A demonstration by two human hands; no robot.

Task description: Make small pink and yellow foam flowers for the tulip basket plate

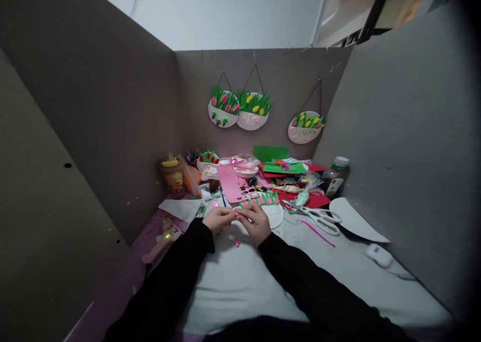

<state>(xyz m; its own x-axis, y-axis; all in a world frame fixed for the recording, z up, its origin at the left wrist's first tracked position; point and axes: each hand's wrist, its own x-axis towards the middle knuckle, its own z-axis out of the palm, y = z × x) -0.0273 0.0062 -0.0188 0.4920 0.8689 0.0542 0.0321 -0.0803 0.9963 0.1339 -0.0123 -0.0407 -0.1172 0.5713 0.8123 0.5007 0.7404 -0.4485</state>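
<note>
My left hand [218,219] and my right hand [256,222] meet over the white table top [240,282], fingers pinched together on a small pink piece [240,213] held between them. Just behind my right hand lies a white paper plate [274,215] with green grass and pink tulips [265,199] stuck on it. A tiny pink scrap [237,243] lies on the table below my hands. Both arms wear black sleeves.
White scissors [319,217] and a pink strip [318,233] lie right of the plate. Pink, green and red sheets, a glue bottle [337,174] and a yellow-lidded jar [172,174] crowd the back. Three finished tulip plates [240,109] hang on the grey partition. A white case [379,255] sits at right.
</note>
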